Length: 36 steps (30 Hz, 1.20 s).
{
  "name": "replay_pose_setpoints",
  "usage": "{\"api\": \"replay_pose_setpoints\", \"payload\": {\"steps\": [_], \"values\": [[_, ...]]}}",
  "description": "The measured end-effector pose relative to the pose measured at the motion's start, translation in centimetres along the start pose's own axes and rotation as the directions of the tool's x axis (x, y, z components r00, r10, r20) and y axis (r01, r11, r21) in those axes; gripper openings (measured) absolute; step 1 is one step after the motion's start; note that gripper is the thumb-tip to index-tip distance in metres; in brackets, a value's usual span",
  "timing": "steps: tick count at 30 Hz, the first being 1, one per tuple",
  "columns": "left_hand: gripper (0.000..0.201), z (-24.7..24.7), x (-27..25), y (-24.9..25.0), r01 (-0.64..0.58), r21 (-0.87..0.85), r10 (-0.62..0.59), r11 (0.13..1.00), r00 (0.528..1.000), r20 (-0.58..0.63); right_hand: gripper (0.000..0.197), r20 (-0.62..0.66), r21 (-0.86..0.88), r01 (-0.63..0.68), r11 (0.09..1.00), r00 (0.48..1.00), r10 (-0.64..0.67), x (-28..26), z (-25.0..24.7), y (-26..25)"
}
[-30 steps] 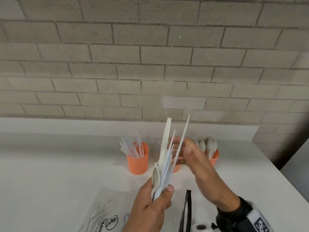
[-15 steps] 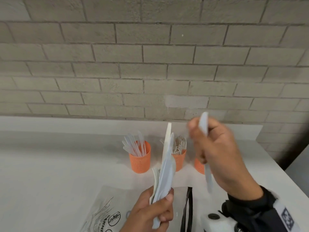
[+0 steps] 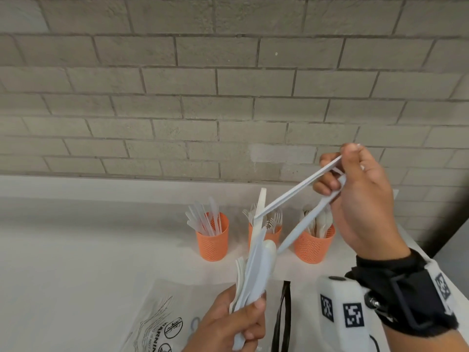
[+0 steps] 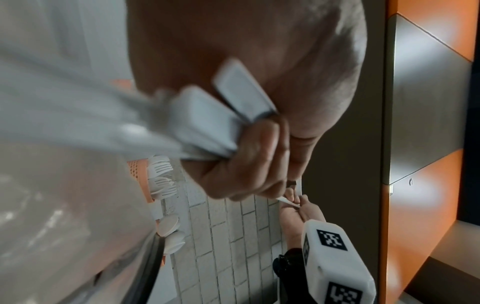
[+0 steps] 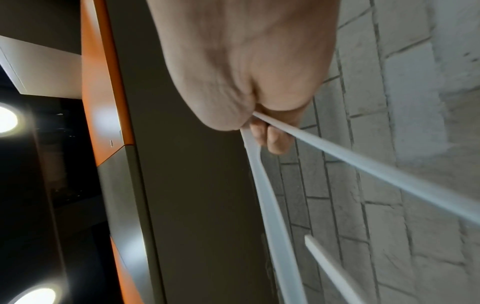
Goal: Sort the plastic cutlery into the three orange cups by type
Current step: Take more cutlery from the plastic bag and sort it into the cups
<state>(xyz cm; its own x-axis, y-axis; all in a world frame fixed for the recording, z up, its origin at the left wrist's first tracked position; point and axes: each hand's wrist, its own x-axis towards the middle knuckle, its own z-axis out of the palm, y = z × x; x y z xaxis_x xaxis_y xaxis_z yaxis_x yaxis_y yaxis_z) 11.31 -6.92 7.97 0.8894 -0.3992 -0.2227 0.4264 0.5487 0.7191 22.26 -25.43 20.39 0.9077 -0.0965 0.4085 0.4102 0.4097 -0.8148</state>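
- The left hand (image 3: 229, 323) is low in front of the person, its fingers (image 4: 249, 148) wrapped round a bundle of white plastic cutlery (image 3: 256, 260) that stands almost upright above the worktop (image 3: 88, 250).
- The right hand (image 3: 360, 199) is raised higher, off to the right, and pinches two white pieces (image 3: 299, 189) by their ends; both slant down to the left, splayed apart like a V. What type they are I cannot tell from here.
- The upper piece's far end meets the top of the bundle; the lower one's tip reaches down just beside it.
- Three orange cups stand in a row near the wall: the left cup (image 3: 213, 237) holds knives, the middle cup (image 3: 275, 233) forks, the right cup (image 3: 313, 243) spoons. The bundle partly hides the middle one.
- A clear plastic bag (image 3: 162, 313) with printed warning marks lies on the worktop by the left hand, with a black strap (image 3: 283, 316) beside it.
- A grey brick wall (image 3: 228, 85) rises behind.
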Motion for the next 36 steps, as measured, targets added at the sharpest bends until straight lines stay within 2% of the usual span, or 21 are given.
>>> {"api": "replay_pose_setpoints", "payload": {"steps": [3, 5, 8, 11, 13, 16, 19, 21, 24, 28, 30, 33, 36], "values": [[0.073, 0.1, 0.0, -0.1, -0.015, -0.037, 0.013, 0.999, 0.999, -0.044, 0.028, -0.061, -0.111, 0.049, 0.993, 0.997, -0.056, 0.3, -1.0, 0.4], [0.077, 0.4, 0.0, 0.0, -0.027, -0.075, 0.022, 0.997, 0.997, -0.069, 0.029, -0.05, -0.198, 0.051, 0.979, 0.997, -0.062, 0.0, -1.3, 0.8], [0.077, 0.7, -0.2, 0.2, -0.057, -0.112, 0.05, 0.992, 0.997, -0.063, 0.026, 0.038, -0.164, -0.029, 0.986, 0.999, 0.036, -1.6, -0.9, 1.2], [0.067, 0.8, -0.2, 0.5, -0.087, -0.063, 0.085, 0.994, 0.996, -0.039, 0.023, 0.162, -0.14, -0.121, 0.983, 0.976, 0.143, -4.0, -0.1, 2.0], [0.058, 0.8, -0.3, 0.6, -0.107, -0.007, 0.107, 0.994, 0.993, -0.042, 0.023, 0.226, -0.282, -0.135, 0.95, 0.953, 0.202, -5.7, 0.3, 2.8], [0.05, 0.9, -0.3, 0.5, -0.143, 0.032, 0.145, 0.989, 0.987, -0.07, 0.014, 0.313, -0.525, -0.085, 0.847, 0.906, 0.285, -8.0, 1.0, 3.7], [0.053, 0.9, -0.5, 0.6, -0.161, 0.093, 0.17, 0.983, 0.981, -0.097, 0.019, 0.29, -0.606, -0.142, 0.782, 0.877, 0.384, -9.3, 1.1, 4.7], [0.057, 0.8, -0.7, 0.6, -0.172, 0.155, 0.189, 0.973, 0.977, -0.099, 0.023, 0.286, -0.601, -0.18, 0.779, 0.861, 0.42, -9.4, 1.1, 5.1], [0.062, 0.9, -1.0, 0.5, -0.194, 0.21, 0.217, 0.958, 0.971, -0.095, 0.024, 0.323, -0.506, -0.243, 0.828, 0.836, 0.443, -9.3, 0.8, 5.1], [0.057, 1.0, -0.9, 0.5, -0.23, 0.215, 0.263, 0.949, 0.954, -0.14, 0.031, 0.339, -0.356, -0.36, 0.862, 0.81, 0.479, -9.3, 0.7, 5.4], [0.052, 0.9, -0.8, 0.5, -0.241, 0.213, 0.275, 0.947, 0.95, -0.148, 0.024, 0.342, -0.293, -0.371, 0.881, 0.82, 0.459, -9.1, 0.9, 5.4], [0.045, 0.5, -0.6, 0.2, -0.212, 0.181, 0.243, 0.961, 0.954, -0.177, 0.01, 0.286, -0.23, -0.36, 0.904, 0.863, 0.417, -8.7, 1.1, 5.5], [0.037, 0.2, -0.6, -0.3, -0.193, 0.179, 0.232, 0.965, 0.945, -0.231, 0.013, 0.247, -0.235, -0.305, 0.923, 0.899, 0.36, -7.9, 1.4, 5.7]]}}
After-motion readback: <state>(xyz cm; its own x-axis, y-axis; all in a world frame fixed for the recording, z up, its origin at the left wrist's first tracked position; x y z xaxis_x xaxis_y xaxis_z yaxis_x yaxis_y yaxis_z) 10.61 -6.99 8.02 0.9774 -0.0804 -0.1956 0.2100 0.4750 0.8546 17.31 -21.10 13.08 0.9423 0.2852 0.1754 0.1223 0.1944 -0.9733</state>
